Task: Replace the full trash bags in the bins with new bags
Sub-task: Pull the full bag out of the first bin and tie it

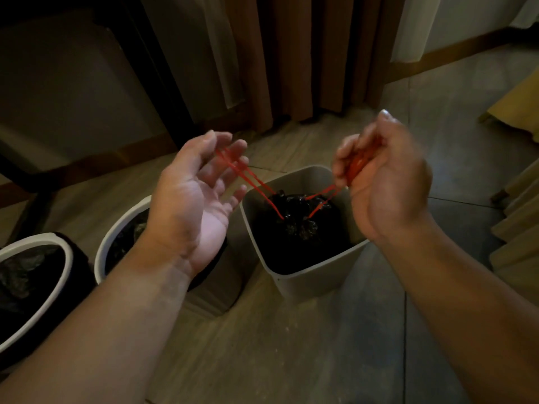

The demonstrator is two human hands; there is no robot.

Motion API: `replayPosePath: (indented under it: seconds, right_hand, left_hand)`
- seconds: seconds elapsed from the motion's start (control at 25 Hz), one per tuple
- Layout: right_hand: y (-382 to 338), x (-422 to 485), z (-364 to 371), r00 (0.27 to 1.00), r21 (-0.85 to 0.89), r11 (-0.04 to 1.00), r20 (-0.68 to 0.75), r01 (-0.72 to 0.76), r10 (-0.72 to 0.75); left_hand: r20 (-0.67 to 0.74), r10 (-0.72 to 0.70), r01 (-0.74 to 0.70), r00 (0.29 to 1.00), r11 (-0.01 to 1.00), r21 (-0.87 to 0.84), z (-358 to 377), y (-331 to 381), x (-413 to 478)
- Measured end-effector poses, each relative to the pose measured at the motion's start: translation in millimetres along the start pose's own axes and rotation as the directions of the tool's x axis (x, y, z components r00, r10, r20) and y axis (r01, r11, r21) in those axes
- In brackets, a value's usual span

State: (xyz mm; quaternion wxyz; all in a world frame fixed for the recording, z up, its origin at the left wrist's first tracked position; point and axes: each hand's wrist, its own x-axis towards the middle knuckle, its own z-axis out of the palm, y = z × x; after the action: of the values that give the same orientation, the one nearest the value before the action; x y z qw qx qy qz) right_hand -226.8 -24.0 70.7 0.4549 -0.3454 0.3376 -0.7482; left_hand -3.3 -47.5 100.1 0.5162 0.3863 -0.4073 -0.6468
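A square beige bin (306,282) stands on the floor with a full black trash bag (297,228) gathered shut inside it. Red drawstrings (256,185) run up from the bag's neck to both hands. My left hand (198,196) is palm up above the bins, its loosely curled fingers hooked through the left drawstring loop. My right hand (382,176) grips the bunched right drawstring in curled fingers. To the left, a round white bin (116,228) and a second white-rimmed bin (43,287) each hold a black bag.
Brown curtains (291,53) hang behind the bins, and a dark chair (73,83) fills the far left. Wooden furniture edges (519,223) line the right side. Tiled floor (291,345) stretches in front of the bins.
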Motion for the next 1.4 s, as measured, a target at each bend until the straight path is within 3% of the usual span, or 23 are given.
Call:
replayPosePath:
  seconds: [0.16,0.24,0.32,0.4,0.48,0.56,0.64,0.72,0.88,1.04,1.12,1.24,1.32,1.4]
  right_hand:
    - [2.7,-5.2,2.1,0.99,-0.114,0.993,0.142,0.004,0.013]
    - [-1.4,-4.9,1.3,0.958,-0.275,0.948,0.273,0.162,-0.085]
    - [-5.4,-4.4,2.0,0.876,-0.405,0.829,0.443,0.385,-0.19]
    - [-6.6,-4.0,4.4,0.822,-0.455,0.761,0.541,0.462,-0.176]
    - [-6.2,-1.5,3.8,0.811,-0.446,0.772,0.565,0.452,-0.149]
    - [-1.4,2.9,-0.2,0.866,-0.364,0.876,0.487,0.315,-0.109]
    - [7.7,5.6,-7.7,0.954,-0.244,0.967,0.299,0.073,0.004]
    - [19.0,2.2,-18.2,0.972,-0.229,0.971,0.202,-0.071,0.119]
    - [32.6,-7.7,-26.0,0.939,-0.525,0.841,0.338,0.129,0.068]
    - [37.1,-5.5,-22.8,0.958,-0.609,0.774,0.286,0.172,0.012]
    - [37.4,-2.3,-25.2,0.977,-0.613,0.774,0.21,0.159,-0.035]
    - [36.9,2.6,-30.4,0.988,-0.288,0.956,0.125,-0.056,0.096]
    - [41.0,0.3,-34.2,0.947,-0.079,0.968,0.201,-0.239,0.25]
    - [47.1,-4.4,-36.6,0.877,-0.1,0.928,0.305,-0.358,0.371]
  left_hand:
    - [0.201,0.048,-0.119,0.978,0.926,0.357,18.7,-9.0,3.4]
    - [0.32,-0.077,-0.144,0.944,0.777,0.612,28.6,-10.5,9.6]
    - [0.406,-0.26,-0.199,0.876,0.572,0.796,41.1,-11.0,14.9]
    - [0.487,-0.325,-0.325,0.81,0.442,0.836,51.6,-12.3,16.9]
    - [0.508,-0.325,-0.375,0.798,0.392,0.84,56.6,-13.3,19.5]
    - [0.428,-0.338,-0.283,0.838,0.403,0.871,51.8,-14.2,23.6]
    - [0.367,-0.335,-0.143,0.868,0.539,0.83,44.5,-13.3,26.1]
    - [0.338,-0.329,-0.038,0.882,0.665,0.746,39.7,-12.6,27.2]
    - [0.3,-0.372,0.1,0.878,0.757,0.646,32.6,-19.3,30.4]
    - [0.256,-0.363,0.098,0.896,0.723,0.684,30.4,-23.4,27.8]
    - [0.193,-0.305,0.115,0.933,0.757,0.643,29.5,-24.0,26.8]
    - [0.089,-0.199,0.122,0.976,0.838,0.532,21.8,-23.8,27.7]
    - [0.066,-0.139,0.074,0.988,0.808,0.584,14.5,-23.0,29.3]
    - [0.109,-0.08,-0.013,0.991,0.747,0.665,8.7,-19.6,29.3]
